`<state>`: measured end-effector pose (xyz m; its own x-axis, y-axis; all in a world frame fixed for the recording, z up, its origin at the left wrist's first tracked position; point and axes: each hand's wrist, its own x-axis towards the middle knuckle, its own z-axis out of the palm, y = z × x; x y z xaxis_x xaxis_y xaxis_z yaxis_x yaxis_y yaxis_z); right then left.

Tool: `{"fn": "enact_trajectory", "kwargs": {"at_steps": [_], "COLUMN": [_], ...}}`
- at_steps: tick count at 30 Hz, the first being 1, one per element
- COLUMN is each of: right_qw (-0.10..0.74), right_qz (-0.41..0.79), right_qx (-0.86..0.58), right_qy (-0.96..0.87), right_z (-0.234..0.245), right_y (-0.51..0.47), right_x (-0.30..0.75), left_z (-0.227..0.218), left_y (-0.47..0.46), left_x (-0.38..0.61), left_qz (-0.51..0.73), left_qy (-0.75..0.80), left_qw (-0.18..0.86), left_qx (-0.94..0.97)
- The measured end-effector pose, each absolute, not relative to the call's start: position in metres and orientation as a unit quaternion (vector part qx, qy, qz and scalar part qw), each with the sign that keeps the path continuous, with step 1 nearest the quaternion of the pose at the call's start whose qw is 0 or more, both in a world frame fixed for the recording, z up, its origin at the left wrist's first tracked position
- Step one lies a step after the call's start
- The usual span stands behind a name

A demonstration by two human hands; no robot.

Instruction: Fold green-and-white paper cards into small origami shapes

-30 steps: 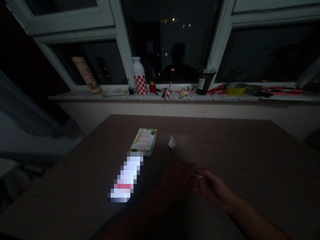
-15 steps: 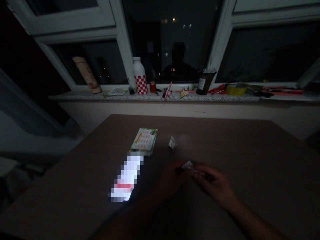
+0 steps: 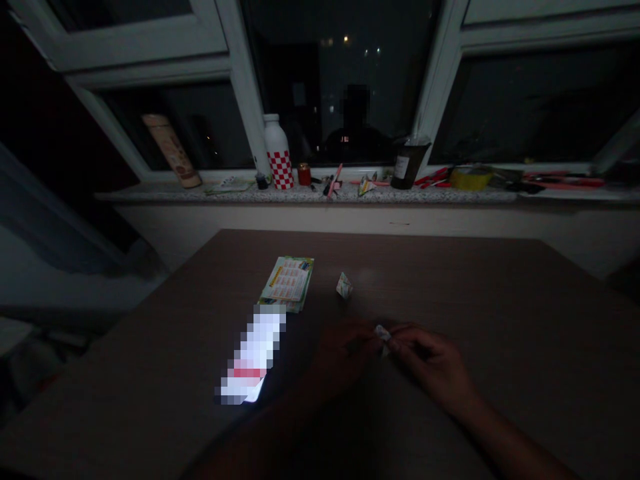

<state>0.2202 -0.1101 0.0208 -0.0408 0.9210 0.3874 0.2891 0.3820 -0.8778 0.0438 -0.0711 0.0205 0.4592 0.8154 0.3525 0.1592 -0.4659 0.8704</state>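
Note:
Between my fingertips is a small piece of folded paper, pale with faint print. My left hand, deep in shadow, pinches its left side. From the right, my right hand grips the same paper with thumb and fingers. Another folded paper piece, pointed at the top, stands on the table just beyond my hands. Farther left lies a stack of printed paper sheets. A lit phone, its screen blurred out, is left of my left hand.
The brown table reaches to the wall under the window. On the stone sill stand a checkered bottle, a tan flask, a small red jar, a dark drink cup and yellow tape.
The folded paper between my hands has turned and shifted slightly right, with a pale tip now pointing down. My left fingers have moved a little. The other things stay in place.

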Motion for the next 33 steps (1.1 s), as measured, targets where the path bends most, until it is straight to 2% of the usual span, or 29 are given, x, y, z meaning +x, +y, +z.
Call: {"fn": "enact_trajectory", "kwargs": {"at_steps": [3, 8, 19, 23, 27, 33], "right_qw": [0.535, 0.519, 0.496, 0.523, 0.489, 0.492], "right_qz": [0.315, 0.328, 0.282, 0.367, 0.489, 0.517], "right_qx": [-0.479, -0.492, -0.505, -0.520, -0.487, -0.492], "right_qy": [-0.621, -0.617, -0.647, -0.567, -0.533, -0.499], "right_z": [0.019, 0.018, 0.014, 0.008, 0.002, 0.005], "right_y": [-0.109, -0.108, -0.109, -0.109, -0.108, -0.108], "right_x": [0.218, 0.220, 0.221, 0.215, 0.210, 0.209], "left_z": [0.020, 0.017, 0.022, 0.021, 0.018, 0.020], "left_y": [-0.072, -0.074, -0.076, -0.076, -0.076, -0.074], "left_x": [0.043, 0.044, 0.049, 0.049, 0.051, 0.052], "left_qz": [0.415, 0.422, 0.398, 0.418, 0.455, 0.474], "left_qy": [0.314, 0.326, 0.374, 0.410, 0.447, 0.452], "left_qw": [0.390, 0.369, 0.395, 0.429, 0.463, 0.478], "left_qx": [0.760, 0.761, 0.739, 0.688, 0.616, 0.585]}}
